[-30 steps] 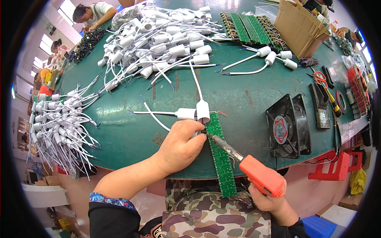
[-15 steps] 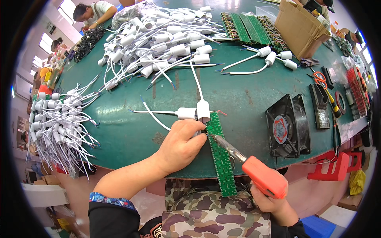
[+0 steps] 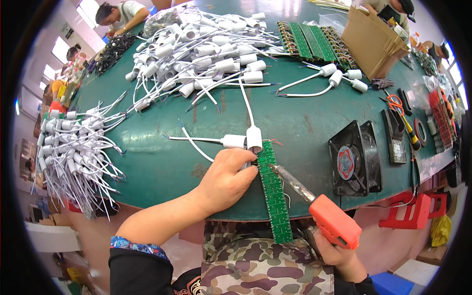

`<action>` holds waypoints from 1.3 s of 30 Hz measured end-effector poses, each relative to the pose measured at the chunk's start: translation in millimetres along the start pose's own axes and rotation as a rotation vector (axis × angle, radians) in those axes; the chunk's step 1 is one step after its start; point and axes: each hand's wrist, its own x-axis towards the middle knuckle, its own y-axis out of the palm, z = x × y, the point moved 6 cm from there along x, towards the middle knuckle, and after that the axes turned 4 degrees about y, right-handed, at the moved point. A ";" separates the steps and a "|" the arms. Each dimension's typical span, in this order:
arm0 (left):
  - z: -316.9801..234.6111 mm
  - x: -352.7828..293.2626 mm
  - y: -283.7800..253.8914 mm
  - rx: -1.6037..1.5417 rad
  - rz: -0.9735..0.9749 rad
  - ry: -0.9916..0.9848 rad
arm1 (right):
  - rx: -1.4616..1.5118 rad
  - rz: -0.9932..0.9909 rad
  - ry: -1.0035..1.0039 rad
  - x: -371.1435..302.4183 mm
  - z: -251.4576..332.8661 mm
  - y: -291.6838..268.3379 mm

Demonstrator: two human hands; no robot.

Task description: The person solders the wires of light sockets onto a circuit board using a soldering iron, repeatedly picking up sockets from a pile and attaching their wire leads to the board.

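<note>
A long green circuit board strip (image 3: pixel 276 206) runs from the bench edge up between my hands, its near end hanging over my lap. My left hand (image 3: pixel 227 179) is closed, thumb and forefinger pinching at the strip's left edge; a white cable runs into it, and the white lamp socket it grips is mostly hidden. Just beyond the fingers, one white socket (image 3: pixel 254 139) stands at the strip's far end and another white socket (image 3: pixel 233 141) lies beside it. My right hand (image 3: pixel 334 250) grips a red-handled soldering iron (image 3: pixel 336 221), its tip over the strip near my left fingertips.
A big heap of white cabled sockets (image 3: pixel 196 54) covers the far bench, with another bundle (image 3: pixel 73 152) at left. A black fan (image 3: pixel 355 160) stands at right near tools and tape. Farther back are circuit boards (image 3: pixel 314 42) and a cardboard box (image 3: pixel 371 39). Other people sit around.
The soldering iron has shifted slightly right, its tip moving away from my left fingertips across the strip. My left hand keeps its pinch, and the view has shifted a little.
</note>
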 end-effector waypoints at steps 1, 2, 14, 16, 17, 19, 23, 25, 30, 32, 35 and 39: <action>-0.3 0.5 0.1 -0.004 0.010 0.001 | 0.000 0.006 -0.008 -3.8 -0.2 -0.5; 0.3 0.1 0.1 -0.001 0.006 0.002 | 0.048 0.003 0.081 -8.5 -5.9 -0.5; 12.3 -9.8 -28.1 0.185 0.139 -0.049 | 0.083 -0.053 0.108 -13.1 -3.7 -13.0; 15.4 -3.5 -28.2 0.226 0.088 -0.012 | 0.095 0.009 0.060 -11.5 2.9 -7.7; 17.4 -0.5 -24.7 0.225 0.084 0.008 | 0.181 -0.042 0.156 -15.3 -2.0 -7.5; 22.5 3.3 -17.8 0.191 0.085 -0.002 | 0.316 -0.070 0.278 -13.7 -5.6 -8.3; 28.7 11.3 -13.8 0.093 0.006 -0.029 | 0.360 -0.099 0.224 -15.6 -8.7 -9.1; 32.3 15.1 -23.6 0.051 0.029 -0.025 | 0.295 -0.122 0.243 -17.5 -10.3 -10.2; 57.5 65.3 -49.5 -0.020 -0.049 -0.017 | 0.469 -0.253 0.247 -26.0 -16.2 -4.9; 68.3 98.9 -34.4 0.038 -0.043 0.039 | 0.480 -0.261 0.248 -26.2 -18.5 -7.9; 106.9 130.7 0.2 0.157 -0.009 0.003 | 0.489 -0.227 0.280 -21.9 -11.9 -5.2; 150.0 146.5 33.1 0.529 0.307 -0.189 | 0.464 -0.193 0.302 -28.5 -13.0 -8.9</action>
